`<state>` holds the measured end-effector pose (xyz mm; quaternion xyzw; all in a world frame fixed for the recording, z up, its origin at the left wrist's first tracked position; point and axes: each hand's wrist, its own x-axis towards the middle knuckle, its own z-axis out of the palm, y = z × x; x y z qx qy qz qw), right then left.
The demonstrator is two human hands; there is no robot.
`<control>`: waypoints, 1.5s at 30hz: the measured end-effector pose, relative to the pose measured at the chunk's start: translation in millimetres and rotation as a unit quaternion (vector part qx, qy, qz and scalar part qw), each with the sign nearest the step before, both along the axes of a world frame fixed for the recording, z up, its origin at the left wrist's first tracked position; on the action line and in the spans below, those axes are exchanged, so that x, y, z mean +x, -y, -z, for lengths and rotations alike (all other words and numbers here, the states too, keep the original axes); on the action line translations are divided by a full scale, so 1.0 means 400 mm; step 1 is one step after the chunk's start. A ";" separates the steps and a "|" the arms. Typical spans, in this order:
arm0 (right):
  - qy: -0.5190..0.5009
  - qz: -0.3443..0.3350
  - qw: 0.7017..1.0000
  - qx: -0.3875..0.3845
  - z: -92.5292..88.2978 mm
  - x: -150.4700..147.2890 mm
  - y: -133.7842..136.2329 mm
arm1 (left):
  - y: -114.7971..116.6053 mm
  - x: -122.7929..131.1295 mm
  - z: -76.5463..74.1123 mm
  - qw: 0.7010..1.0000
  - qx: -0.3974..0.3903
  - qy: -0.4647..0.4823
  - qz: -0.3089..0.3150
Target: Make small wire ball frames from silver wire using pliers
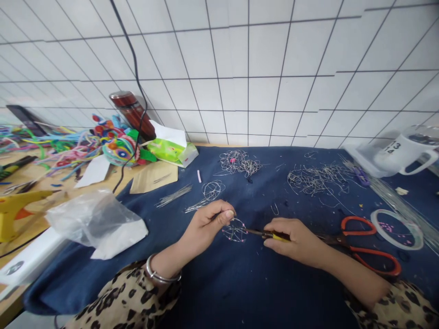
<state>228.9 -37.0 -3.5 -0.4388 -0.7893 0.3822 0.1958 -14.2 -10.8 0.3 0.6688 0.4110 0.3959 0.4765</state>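
My left hand (209, 221) pinches a small round wire ball (234, 230) with pink beads, just above the dark blue cloth (247, 283). My right hand (295, 240) is closed round thin yellow-handled pliers (270, 235), whose tip touches the wire ball's right side. Both hands sit near the middle of the cloth, close together. Both sleeves have a leopard print, and a silver bangle circles my left wrist.
Red-handled scissors (366, 246) and a tape roll (398, 228) lie at right. Tangled wire pieces (317, 179), more wire balls (240, 162), straight wire bundles (173, 195), a plastic bag (98, 224), a tissue pack (173, 151), a white mug (404, 153) and a yellow glue gun (15, 210) surround them.
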 end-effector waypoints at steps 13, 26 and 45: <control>0.079 0.043 0.994 0.061 0.002 -0.006 0.015 | -0.003 0.003 0.011 0.999 -0.023 0.022 -0.031; 0.119 0.050 0.988 0.082 -0.008 -0.014 0.024 | 0.003 0.009 0.021 0.999 0.006 -0.032 -0.002; 0.081 0.025 0.996 0.021 -0.003 -0.011 0.013 | 0.002 0.008 0.032 0.991 -0.125 0.037 -0.001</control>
